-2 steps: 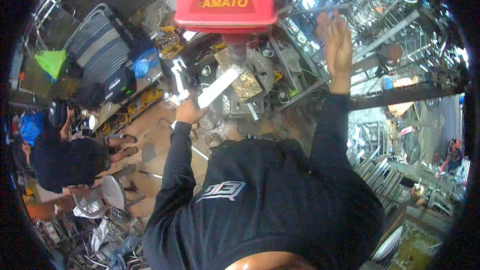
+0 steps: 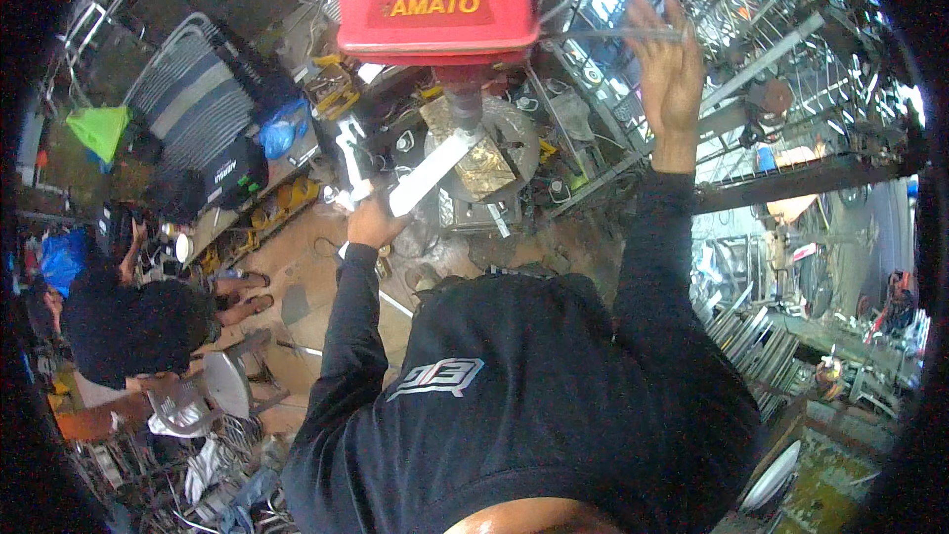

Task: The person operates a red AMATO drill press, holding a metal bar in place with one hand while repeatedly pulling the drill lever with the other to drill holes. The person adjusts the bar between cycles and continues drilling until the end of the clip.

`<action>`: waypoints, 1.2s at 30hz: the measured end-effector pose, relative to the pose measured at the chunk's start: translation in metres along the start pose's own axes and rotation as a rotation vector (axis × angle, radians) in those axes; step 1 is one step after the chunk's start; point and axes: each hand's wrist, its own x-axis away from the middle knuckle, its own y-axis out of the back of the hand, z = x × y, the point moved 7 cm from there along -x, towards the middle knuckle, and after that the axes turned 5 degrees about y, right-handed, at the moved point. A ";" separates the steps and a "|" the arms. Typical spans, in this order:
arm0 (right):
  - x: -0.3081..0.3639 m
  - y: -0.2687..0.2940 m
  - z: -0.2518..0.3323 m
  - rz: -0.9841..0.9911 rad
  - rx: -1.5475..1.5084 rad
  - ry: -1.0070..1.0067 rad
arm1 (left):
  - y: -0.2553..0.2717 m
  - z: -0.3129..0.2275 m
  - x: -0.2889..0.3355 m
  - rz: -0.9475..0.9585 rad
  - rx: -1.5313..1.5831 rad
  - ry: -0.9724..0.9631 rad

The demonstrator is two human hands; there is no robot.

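A red drill press head (image 2: 435, 0) stands in front of me, its spindle (image 2: 465, 104) reaching down to a white metal bar (image 2: 430, 175). The bar lies slantwise over a worn, yellowish block (image 2: 484, 168) on the round press table (image 2: 524, 129). My left hand (image 2: 374, 222) is closed around the bar's near end. Next to that hand is another white metal piece (image 2: 351, 153); whether the hand touches it I cannot tell. On the right, my right hand (image 2: 672, 79) is at the thin feed lever (image 2: 603, 34), fingers stretched out and apart, palm showing.
A person in dark clothes (image 2: 138, 331) is at the left, near a round stool (image 2: 227, 386). Striped chair backing (image 2: 188, 89) and a blue bag (image 2: 285, 129) lie at the far left. Metal frames and a long beam (image 2: 811, 183) crowd the right side.
My right hand has moved slightly up and right in the picture, and the lever's outer end sits lower. The left hand keeps its hold on the white bar.
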 end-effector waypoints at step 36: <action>0.167 -0.052 -0.138 -0.020 0.898 0.232 | 0.018 -0.002 -0.008 0.040 0.013 -0.013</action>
